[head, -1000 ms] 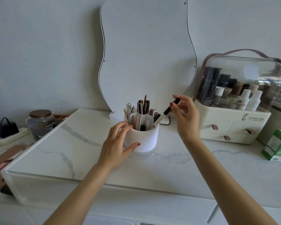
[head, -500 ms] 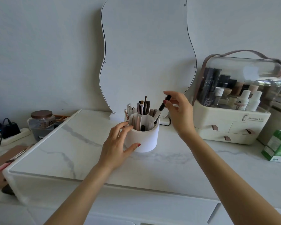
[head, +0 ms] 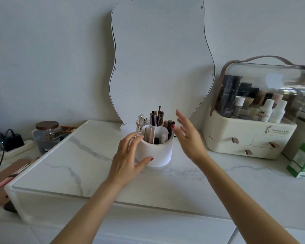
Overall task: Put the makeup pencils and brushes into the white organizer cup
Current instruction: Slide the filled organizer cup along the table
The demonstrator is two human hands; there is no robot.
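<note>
The white organizer cup (head: 158, 152) stands on the marble tabletop (head: 81, 166) in front of the mirror. Several makeup pencils and brushes (head: 157, 117) stick up from its compartments. My left hand (head: 128, 159) rests against the cup's left side, thumb on the front wall and fingers near the rim. Just right of the cup, my right hand (head: 188, 136) hovers with fingers spread and nothing in it, thumb close to the rim.
A wavy mirror (head: 160, 57) leans on the wall behind the cup. A cream cosmetics case (head: 250, 138) with a clear lid stands to the right, a green box (head: 303, 161) beyond it. A glass jar (head: 47, 132), a power strip and a cable sit at the left.
My right hand carried a dark-capped pencil to the cup, dropped it into a right-side compartment and let go. It is now open beside the cup. My left hand stayed on the cup.
</note>
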